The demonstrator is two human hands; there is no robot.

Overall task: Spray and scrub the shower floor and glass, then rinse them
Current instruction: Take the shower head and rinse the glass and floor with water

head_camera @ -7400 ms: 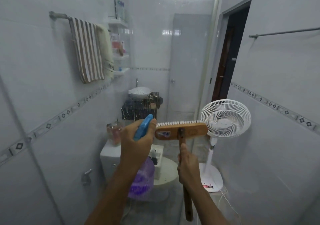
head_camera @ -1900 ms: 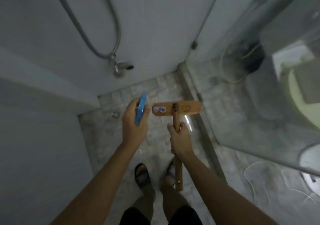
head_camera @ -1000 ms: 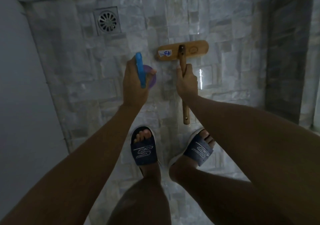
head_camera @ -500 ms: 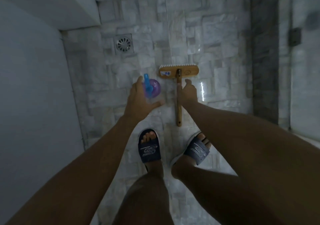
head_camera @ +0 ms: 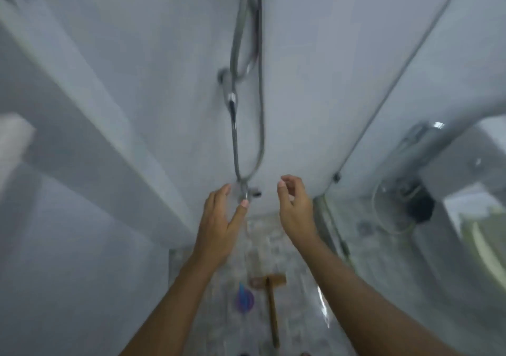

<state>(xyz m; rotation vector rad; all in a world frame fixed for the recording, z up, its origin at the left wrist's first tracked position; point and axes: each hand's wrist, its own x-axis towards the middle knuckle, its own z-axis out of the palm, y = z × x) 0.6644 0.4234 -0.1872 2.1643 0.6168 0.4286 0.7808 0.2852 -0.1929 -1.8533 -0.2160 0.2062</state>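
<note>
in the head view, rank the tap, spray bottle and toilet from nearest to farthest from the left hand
1. tap: on the wall, just by the thumb of the left hand.
2. spray bottle: on the floor below.
3. toilet: far right, beyond the glass.

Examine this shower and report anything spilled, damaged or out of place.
Nothing stands out. The scrub brush and spray bottle sit on the shower floor, plausible for cleaning. The left hand and right hand hover empty near the tap. Blur could hide fine damage.
</note>
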